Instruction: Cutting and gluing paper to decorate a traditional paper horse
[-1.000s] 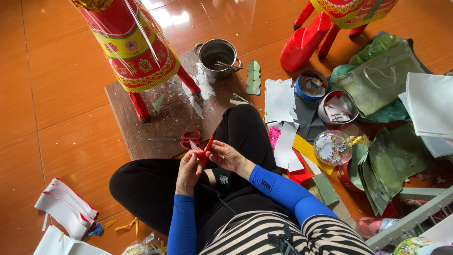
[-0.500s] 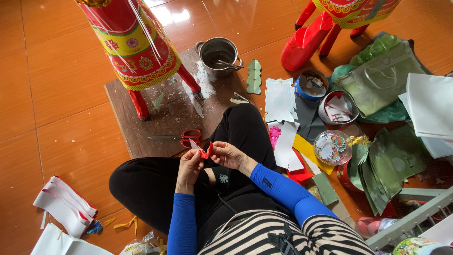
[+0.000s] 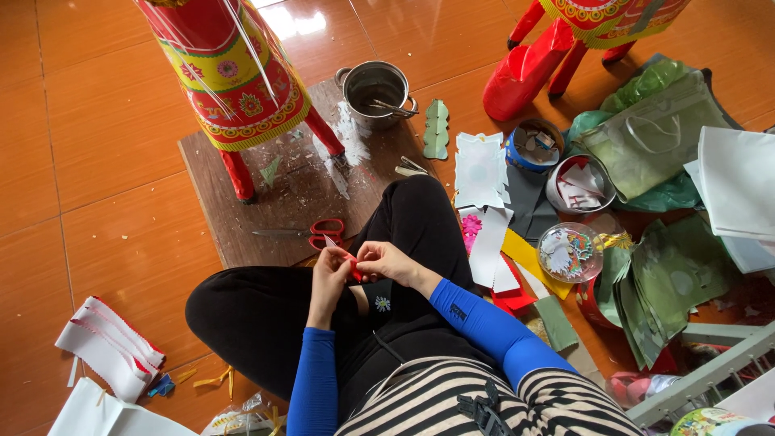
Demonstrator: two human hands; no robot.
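Both hands, left hand [image 3: 329, 270] and right hand [image 3: 385, 260], pinch 1 small red paper strip [image 3: 352, 266] between their fingers, apparently folding it; next likely needs a careful crease near the scissors [image 3: 311, 232].

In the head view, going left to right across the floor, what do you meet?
White red-edged strips → red-handled scissors → left hand → small red piece → right hand → clear round tub → green paper sheets.

Glossy tiled floor [image 3: 105, 121], shiny metal pot [image 3: 375, 87], matt wooden board [image 3: 242, 218], white paper pieces [image 3: 478, 169]
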